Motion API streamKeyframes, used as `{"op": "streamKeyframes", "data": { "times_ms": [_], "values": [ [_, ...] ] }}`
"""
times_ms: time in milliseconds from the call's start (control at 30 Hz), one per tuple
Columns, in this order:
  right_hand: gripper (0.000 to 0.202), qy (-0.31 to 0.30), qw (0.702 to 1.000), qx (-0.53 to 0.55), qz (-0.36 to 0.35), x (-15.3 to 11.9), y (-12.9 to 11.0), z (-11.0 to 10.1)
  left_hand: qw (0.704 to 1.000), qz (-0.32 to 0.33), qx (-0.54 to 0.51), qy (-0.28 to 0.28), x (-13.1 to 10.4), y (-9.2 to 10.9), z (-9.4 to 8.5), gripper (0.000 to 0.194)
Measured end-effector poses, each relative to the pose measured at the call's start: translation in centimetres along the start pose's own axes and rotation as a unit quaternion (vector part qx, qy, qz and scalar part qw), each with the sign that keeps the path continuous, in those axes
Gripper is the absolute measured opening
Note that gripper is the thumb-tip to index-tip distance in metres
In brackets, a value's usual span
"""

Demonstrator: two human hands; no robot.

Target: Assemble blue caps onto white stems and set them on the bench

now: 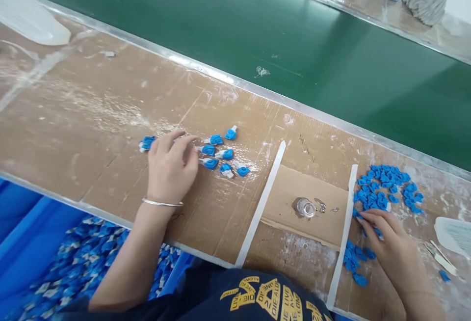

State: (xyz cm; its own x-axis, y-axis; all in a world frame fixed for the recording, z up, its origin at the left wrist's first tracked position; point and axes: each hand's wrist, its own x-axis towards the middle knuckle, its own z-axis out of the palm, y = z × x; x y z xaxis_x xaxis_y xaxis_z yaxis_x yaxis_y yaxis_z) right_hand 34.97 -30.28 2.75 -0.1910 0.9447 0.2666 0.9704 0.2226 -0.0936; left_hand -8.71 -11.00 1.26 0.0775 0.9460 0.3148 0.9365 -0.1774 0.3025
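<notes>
A small blue piece (355,213) is pinched between thumb and forefinger of the right hand (395,245), with loose blue pieces (386,176) around those fingers seemingly left to join. Blue-and-white pieces (225,154), apparently done, flank the left hand (172,170), its fingers curved, any hold unclear. Nearer the body than those fingers, a blue bin (33,235) holds a similar heap (73,262); between both hands' fingers stands a clear cup (307,207), contents unclear

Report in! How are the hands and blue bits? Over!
Left hand: beside blue-and-white pieces. Right hand: pinching small blue piece. Between them: clear cup on cardboard.
</notes>
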Motion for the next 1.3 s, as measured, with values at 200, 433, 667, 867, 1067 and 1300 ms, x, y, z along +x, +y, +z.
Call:
{"op": "streamKeyframes", "data": {
  "times_ms": [200, 433, 667, 867, 1067, 1300],
  "values": [
    [0.024, -0.033, 0.988, -0.059, -0.135, -3.8, 0.4, 0.6, 0.994, 0.089, -0.055, -0.041, 2.2, 1.1, -0.2, 0.023],
    [0.022, 0.011, 0.998, -0.014, -0.065, -2.5, -0.3, 1.1, 0.971, 0.130, 0.023, -0.198, 6.4, 4.0, 1.5, 0.029],
    [0.044, 0.007, 0.997, -0.001, 0.073, -1.4, -1.6, 0.6, 0.969, 0.146, -0.133, -0.149, 4.8, 4.7, 0.9, 0.023],
    [0.043, 0.025, 0.995, -0.049, 0.082, -0.8, -2.6, 0.6, 0.910, 0.207, -0.321, -0.164, -2.1, 8.0, -1.4, 0.016],
    [0.025, 0.024, 0.998, -0.049, 0.043, -0.9, -2.5, 0.6, 0.855, 0.158, -0.403, -0.286, -8.8, 9.0, -0.9, 0.039],
    [0.024, -0.024, 0.999, -0.041, -0.012, -1.4, -1.1, 0.3, 0.894, 0.179, -0.365, -0.187, -10.4, 8.9, 0.8, 0.033]
  ]
}}
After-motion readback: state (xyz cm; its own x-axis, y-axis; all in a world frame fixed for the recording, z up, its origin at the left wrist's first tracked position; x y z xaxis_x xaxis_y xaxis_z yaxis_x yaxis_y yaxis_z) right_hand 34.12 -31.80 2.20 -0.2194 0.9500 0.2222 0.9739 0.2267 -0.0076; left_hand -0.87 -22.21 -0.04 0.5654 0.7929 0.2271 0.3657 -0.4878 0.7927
